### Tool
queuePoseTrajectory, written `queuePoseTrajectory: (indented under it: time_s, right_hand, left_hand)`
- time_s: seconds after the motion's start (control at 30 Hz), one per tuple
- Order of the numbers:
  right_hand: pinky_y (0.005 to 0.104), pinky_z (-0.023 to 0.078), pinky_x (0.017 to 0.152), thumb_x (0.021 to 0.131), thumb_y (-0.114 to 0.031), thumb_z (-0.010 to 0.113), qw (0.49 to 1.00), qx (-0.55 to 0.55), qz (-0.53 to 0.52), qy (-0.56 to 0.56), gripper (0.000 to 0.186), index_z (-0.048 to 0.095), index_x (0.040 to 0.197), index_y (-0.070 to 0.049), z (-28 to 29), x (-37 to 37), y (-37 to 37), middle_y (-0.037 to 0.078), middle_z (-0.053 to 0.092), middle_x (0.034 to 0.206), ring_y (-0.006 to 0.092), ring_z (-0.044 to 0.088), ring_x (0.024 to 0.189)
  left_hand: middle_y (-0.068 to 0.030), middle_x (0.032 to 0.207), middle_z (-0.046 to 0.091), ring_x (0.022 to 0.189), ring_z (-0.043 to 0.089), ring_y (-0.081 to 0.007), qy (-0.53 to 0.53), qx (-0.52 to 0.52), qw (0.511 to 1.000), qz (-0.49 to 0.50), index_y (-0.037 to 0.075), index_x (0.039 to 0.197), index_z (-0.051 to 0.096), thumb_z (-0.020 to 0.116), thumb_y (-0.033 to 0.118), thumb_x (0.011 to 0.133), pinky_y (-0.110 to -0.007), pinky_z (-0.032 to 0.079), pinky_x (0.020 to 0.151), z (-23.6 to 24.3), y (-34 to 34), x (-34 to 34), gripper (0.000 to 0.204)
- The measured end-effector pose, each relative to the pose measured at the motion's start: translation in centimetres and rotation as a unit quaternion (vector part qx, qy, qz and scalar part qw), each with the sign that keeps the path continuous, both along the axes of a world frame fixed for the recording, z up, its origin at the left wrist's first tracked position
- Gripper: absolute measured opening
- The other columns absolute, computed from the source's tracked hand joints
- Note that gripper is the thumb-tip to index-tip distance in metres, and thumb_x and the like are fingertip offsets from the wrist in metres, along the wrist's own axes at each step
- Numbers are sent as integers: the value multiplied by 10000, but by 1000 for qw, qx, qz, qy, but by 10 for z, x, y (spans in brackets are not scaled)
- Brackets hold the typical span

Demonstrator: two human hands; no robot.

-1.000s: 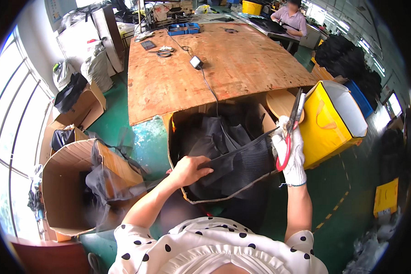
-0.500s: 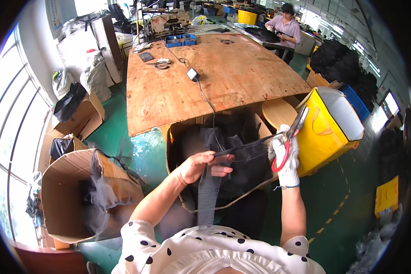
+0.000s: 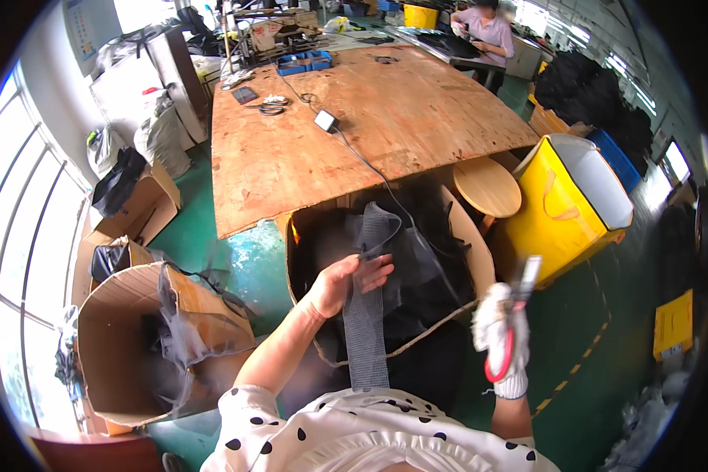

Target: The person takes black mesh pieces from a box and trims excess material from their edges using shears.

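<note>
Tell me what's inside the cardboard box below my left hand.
Black fabric, some sheer, lies in the cardboard box; it hides the bottom, and your left hand covers part.

A dark mesh strip (image 3: 366,338), curled on top, hangs left of red-handled scissors (image 3: 511,340).

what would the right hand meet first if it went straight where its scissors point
Following the scissors, the right hand would likely meet the yellow bin first, though depth is unclear.
</note>
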State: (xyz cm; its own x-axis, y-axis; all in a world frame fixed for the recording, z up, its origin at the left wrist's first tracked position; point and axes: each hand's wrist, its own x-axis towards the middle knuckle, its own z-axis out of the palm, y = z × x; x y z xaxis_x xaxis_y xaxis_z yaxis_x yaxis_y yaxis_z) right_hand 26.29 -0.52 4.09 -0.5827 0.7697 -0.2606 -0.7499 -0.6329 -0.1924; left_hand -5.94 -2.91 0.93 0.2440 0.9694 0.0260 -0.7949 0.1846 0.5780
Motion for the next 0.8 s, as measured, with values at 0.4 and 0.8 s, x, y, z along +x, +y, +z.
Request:
queuePoseTrajectory:
  time_s: [0.4, 0.8]
  right_hand:
    - [198, 351, 371, 844, -459, 579, 863, 149, 372, -307, 336, 479, 964, -162, 9, -79, -20, -31, 470, 643, 87, 448, 482]
    - [235, 370, 316, 887, -379, 543, 859, 218, 297, -357, 287, 465, 982, -120, 12, -97, -9, 14, 482, 582, 117, 445, 377]
  left_hand:
    - [-177, 1306, 462, 1201, 457, -263, 44, 21, 999, -11, -78, 1223, 457, 606, 323, 838, -386, 322, 1048, 2, -7, 6, 575]
    - [-139, 1217, 535, 1156, 496, -258, 97, -3, 995, -29, -57, 1195, 491, 581, 293, 867, -371, 347, 1022, -3, -7, 8, 489]
